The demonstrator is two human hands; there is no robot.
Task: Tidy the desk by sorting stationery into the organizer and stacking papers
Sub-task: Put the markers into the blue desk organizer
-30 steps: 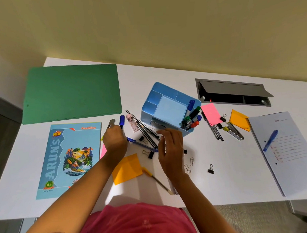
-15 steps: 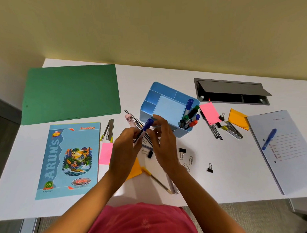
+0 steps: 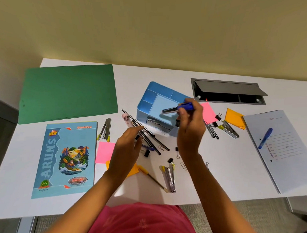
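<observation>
Desk point(image 3: 221, 175) white, cluttered; right hand point(image 3: 189, 130) fingers clamped on marker point(image 3: 177, 109); left hand point(image 3: 126, 148) fingers apart.

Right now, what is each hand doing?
Left hand: open, holding nothing.
Right hand: closed on a blue pen above the organizer.

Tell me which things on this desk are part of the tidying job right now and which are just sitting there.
In the job: blue-capped pen in the right hand; blue organizer; left hand over the loose black pens.

Just sitting there: grey cable hatch.
</observation>
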